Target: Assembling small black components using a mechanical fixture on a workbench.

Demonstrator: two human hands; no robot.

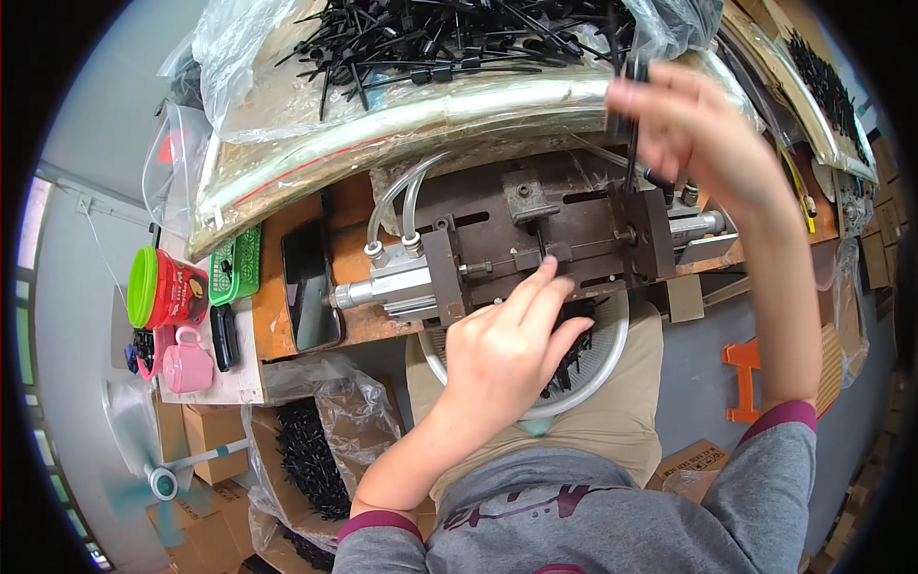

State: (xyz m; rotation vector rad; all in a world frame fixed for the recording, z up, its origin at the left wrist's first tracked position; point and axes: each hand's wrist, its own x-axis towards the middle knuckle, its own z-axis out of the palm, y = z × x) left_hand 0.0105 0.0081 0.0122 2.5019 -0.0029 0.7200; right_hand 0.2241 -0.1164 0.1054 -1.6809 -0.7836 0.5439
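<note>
My left hand [507, 344] rests at the front edge of a dark metal jig [535, 230] on the bench, its fingertips touching a thin black part at the jig's middle slot. My right hand [684, 124] is raised over the jig's right side and pinches a few thin black plastic strips [631, 115] that hang down toward the jig. Behind the jig a large clear plastic bag [382, 105] holds a heap of the same black strips [430, 43]. A round white basin [612, 354] with black parts sits on my lap under the left hand.
A silver air cylinder [392, 287] with clear hoses joins the jig's left end. A black phone [311, 282] lies on the orange bench. Farther left are a green basket [236, 263], a red tub with green lid [167, 287] and a pink cup [186, 362]. Bags of black parts [311, 450] and boxes stand below.
</note>
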